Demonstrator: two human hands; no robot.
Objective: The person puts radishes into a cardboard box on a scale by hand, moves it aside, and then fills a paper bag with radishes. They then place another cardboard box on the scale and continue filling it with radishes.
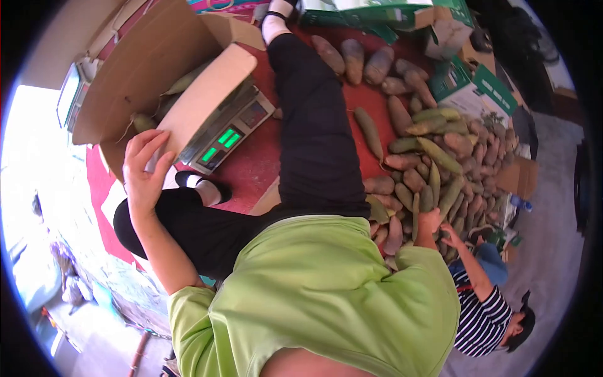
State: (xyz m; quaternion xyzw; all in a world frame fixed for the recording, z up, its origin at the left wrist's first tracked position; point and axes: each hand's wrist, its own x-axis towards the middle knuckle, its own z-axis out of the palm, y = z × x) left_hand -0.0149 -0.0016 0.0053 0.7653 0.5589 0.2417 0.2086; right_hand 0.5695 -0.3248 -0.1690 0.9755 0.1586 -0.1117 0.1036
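My left hand [142, 168] is at the near edge of a cardboard box flap [210, 97], its thumb and fingers about the flap's corner. The open cardboard box [135, 72] sits on a digital scale [226, 135] with lit green digits; a few long green radishes [143, 122] show inside. On my other side, my right hand [429, 221] reaches into a heap of vegetables. Its fingers are closed, partly hidden, against a slender green radish [416, 213]. Around it lie more green radishes [440, 154] and reddish-brown tubers [414, 180].
Another person in a striped shirt [480, 320] reaches to the heap beside my right hand. Large tubers [353, 61] and one radish [369, 133] lie on the red floor covering [245, 179]. Green-and-white cartons [474, 91] stand behind the heap. My leg stretches between box and heap.
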